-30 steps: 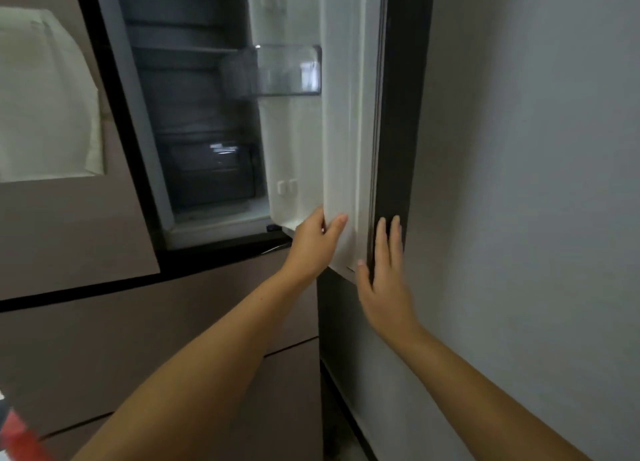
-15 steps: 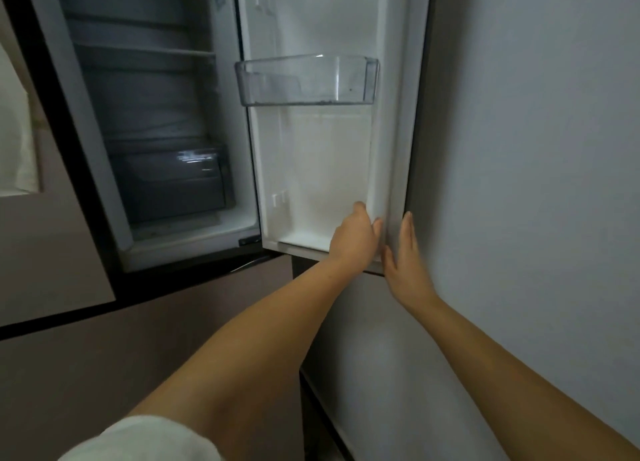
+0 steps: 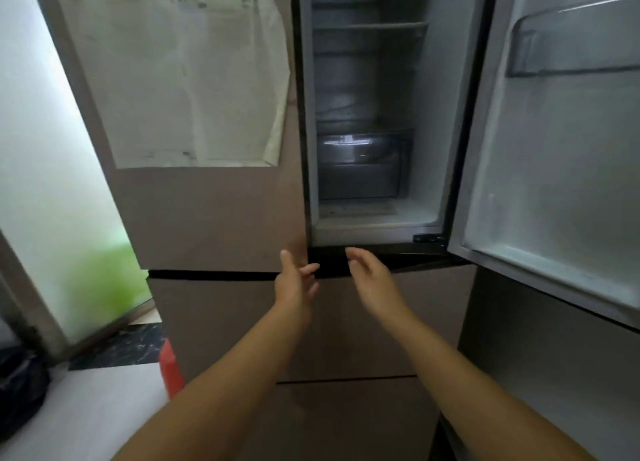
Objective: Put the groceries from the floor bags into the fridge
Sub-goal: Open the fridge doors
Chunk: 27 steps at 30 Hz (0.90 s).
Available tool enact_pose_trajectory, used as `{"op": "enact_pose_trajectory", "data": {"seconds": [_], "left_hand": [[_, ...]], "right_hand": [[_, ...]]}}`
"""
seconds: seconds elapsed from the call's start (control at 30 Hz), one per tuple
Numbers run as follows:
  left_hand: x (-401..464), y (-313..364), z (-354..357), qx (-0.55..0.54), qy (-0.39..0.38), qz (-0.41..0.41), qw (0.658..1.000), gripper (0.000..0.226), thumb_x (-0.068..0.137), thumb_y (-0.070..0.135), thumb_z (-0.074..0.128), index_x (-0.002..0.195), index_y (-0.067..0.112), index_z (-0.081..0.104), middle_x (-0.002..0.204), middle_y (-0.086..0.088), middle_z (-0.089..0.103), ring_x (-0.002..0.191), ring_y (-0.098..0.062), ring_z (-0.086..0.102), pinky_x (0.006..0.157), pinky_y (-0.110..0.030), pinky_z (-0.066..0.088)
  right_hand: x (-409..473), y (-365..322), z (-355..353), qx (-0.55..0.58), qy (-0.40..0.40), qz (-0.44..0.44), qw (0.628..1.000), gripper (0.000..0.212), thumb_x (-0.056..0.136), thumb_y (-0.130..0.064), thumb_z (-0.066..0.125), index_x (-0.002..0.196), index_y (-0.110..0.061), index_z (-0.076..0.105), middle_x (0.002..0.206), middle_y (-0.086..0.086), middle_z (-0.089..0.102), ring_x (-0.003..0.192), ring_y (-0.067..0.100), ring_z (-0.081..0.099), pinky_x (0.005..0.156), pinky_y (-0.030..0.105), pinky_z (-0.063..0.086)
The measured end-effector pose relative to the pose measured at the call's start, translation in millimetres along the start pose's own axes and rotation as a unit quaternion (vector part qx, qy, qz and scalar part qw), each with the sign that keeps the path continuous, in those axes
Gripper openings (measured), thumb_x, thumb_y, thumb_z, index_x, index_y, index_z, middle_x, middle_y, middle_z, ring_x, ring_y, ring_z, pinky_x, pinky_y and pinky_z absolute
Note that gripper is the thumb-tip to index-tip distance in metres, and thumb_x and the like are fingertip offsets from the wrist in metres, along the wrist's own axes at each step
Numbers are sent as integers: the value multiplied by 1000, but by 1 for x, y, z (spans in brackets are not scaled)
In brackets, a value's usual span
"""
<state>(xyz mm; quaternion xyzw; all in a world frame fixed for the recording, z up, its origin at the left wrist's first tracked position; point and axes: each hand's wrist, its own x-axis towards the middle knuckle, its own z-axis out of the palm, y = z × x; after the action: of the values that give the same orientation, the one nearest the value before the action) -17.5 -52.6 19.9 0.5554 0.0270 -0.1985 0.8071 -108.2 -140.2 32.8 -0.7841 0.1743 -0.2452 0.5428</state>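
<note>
Reaching toward the fridge [image 3: 221, 218] with both hands empty; left hand [image 3: 294, 284] at 6 o'clock of the shut left door [image 3: 207, 201], fingers loosely spread, holding nothing, near that door's bottom edge, probably lining up to pull it open; right hand [image 3: 372, 280] just beside it under the open compartment [image 3: 363, 131], fingers relaxed and slightly curled, also holding nothing; right door [image 3: 554, 149] swung wide at 3 o'clock, so shelf access is clear on that side; shelves [image 3: 369, 26] and drawer [image 3: 362, 170] look bare, so no groceries stored that I can see; black bag [image 3: 20, 391] on the floor at 8 o'clock, well apart from both hands; red object [image 3: 171, 370] by the fridge base, can't tell what it is; paper sheet [image 3: 180, 80] stuck on left door.
</note>
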Motion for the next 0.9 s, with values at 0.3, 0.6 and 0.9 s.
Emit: {"op": "enact_pose_trajectory", "data": {"seconds": [0.3, 0.6, 0.9], "left_hand": [[32, 32, -37, -304, 22, -69, 950, 64, 91, 53, 47, 139, 11, 41, 143, -13, 46, 130, -28, 47, 111, -42, 37], [1, 38, -76, -288, 35, -69, 954, 65, 89, 61, 42, 131, 11, 49, 121, -10, 62, 99, -25, 64, 68, -39, 55], [-115, 66, -173, -50, 118, 97, 987, 27, 94, 31, 44, 101, 13, 62, 93, -9, 68, 82, -19, 65, 65, -32, 55]], "right_hand": [[55, -15, 89, 23, 89, -76, 993, 31, 97, -24, 49, 128, -20, 51, 125, 1, 57, 112, 13, 55, 90, 24, 44], [-20, -23, 90, -13, 103, -171, 980, 53, 82, -34, 69, 130, -22, 51, 123, -8, 46, 111, 5, 49, 93, 17, 46], [-126, -51, 138, -71, -11, -321, 944, 48, 92, -21, 57, 139, -22, 43, 139, 3, 38, 123, -4, 29, 99, -3, 20]]}}
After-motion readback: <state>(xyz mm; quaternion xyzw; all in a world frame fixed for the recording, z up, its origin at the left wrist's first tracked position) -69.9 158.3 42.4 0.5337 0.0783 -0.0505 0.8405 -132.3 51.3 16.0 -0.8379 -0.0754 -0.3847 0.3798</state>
